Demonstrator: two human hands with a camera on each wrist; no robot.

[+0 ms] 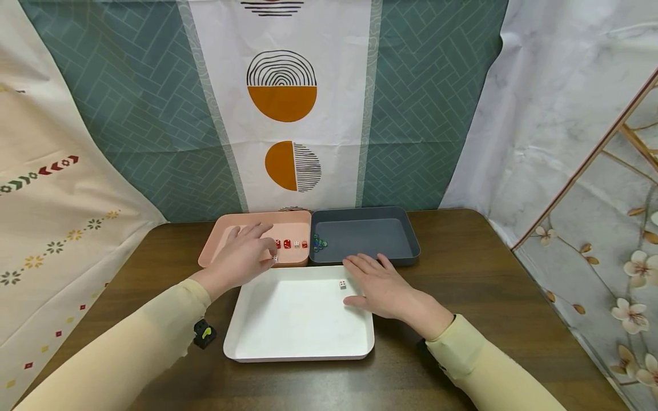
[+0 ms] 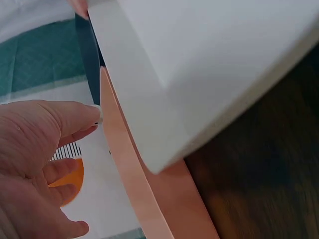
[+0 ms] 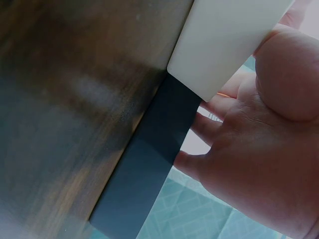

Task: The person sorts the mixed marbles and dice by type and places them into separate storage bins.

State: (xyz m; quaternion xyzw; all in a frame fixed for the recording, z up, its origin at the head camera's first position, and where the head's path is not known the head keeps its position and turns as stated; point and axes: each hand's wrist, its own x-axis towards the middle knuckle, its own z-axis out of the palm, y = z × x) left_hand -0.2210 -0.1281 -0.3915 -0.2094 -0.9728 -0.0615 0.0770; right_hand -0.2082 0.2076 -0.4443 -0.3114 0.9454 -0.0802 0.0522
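Observation:
My left hand (image 1: pixel 240 256) reaches over the front of the pink tray (image 1: pixel 209 245) and pinches a small white die (image 2: pixel 98 114) between thumb and forefinger, its other fingers spread. Inside that tray, red dice (image 1: pixel 287 244) and a white die (image 1: pixel 296 244) stand in a short row. My right hand (image 1: pixel 382 288) lies with fingers extended over the back right corner of the white tray (image 1: pixel 298 325). Another white die (image 1: pixel 342 284) sits in the white tray, just left of the right hand's fingers.
The dark grey tray (image 1: pixel 365 231) stands beside the pink one, with a small cluster of green and blue pieces (image 1: pixel 319 243) at its left wall. All three trays are on a brown wooden table (image 1: pixel 452 257). A patterned cloth (image 1: pixel 339 103) hangs behind them.

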